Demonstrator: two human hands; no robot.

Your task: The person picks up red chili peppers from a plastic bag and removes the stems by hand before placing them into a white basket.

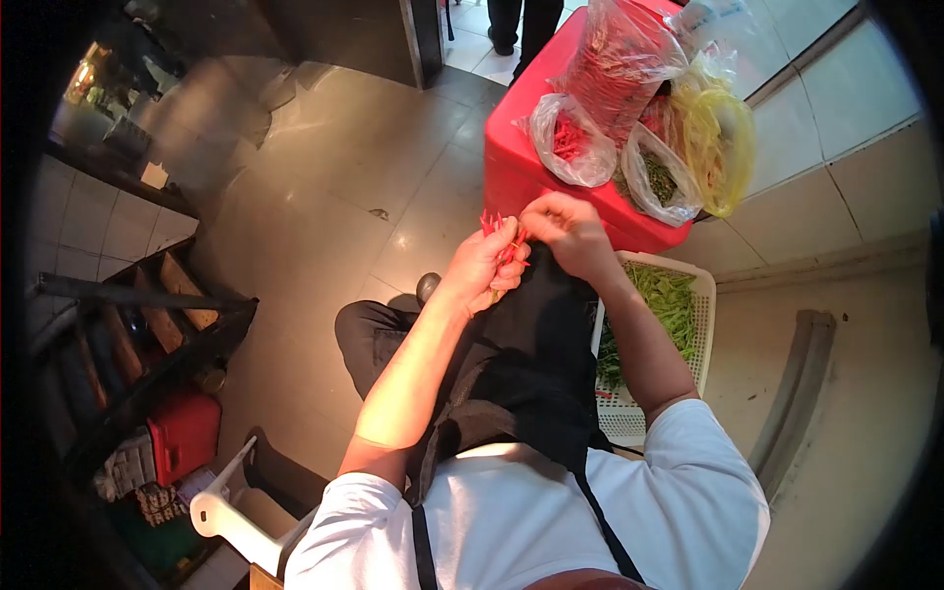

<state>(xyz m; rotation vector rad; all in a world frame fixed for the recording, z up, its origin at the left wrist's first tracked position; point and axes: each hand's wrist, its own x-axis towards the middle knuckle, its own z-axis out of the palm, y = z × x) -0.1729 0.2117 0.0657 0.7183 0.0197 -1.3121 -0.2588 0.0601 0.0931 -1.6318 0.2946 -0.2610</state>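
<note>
Several red chillies (507,255) stick out of my left hand (482,264), whose fingers are wrapped round them above my lap. Close beside it, my right hand (565,226) has its fingers curled together at the chillies; what lies between its fingertips is too small to make out. Beyond my hands, a red plastic stool or bin (511,138) bears an open clear bag of red chillies (570,143), a larger bag of reddish chillies (619,74), a bag with green bits (657,182) and a yellow bag (728,138).
A white perforated basket (706,320) with green chillies (664,305) stands right of my lap. At the left are a dark shelf frame (147,315), a red box (185,438) and a white chair arm (221,511). Another person's dark-clothed legs (539,29) show at the top.
</note>
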